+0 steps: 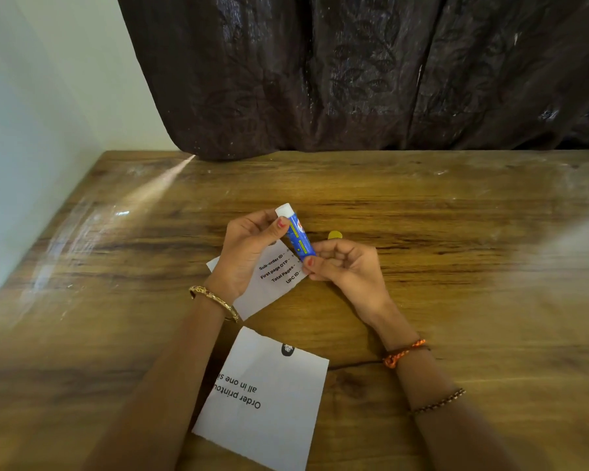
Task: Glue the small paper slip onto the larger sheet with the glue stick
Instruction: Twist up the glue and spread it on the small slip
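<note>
Holding the glue stick (297,234) between them above the table (456,232), both hands had hold of it: the left hand (249,248) curled round the upper barrel near the white glue end, the right hand (342,265) pinching the base with fingertips, as if to twist it. The stick's long axis ran tilted, white tip up and away to the left, base down toward the right hand. A yellow object (335,235), probably the cap, lay on the table just beyond the right hand. The small paper slip (279,277) lay directly under the hands, printed side up, partly covered by the left wrist. The larger sheet (262,399) lay nearer the person, between the forearms, apart from the slip. Either hand could drop the tip straight down to the slip; the left was nearer it. How far the glue was wound out was hard to judge, and the slip's far edge was hidden.
</note>
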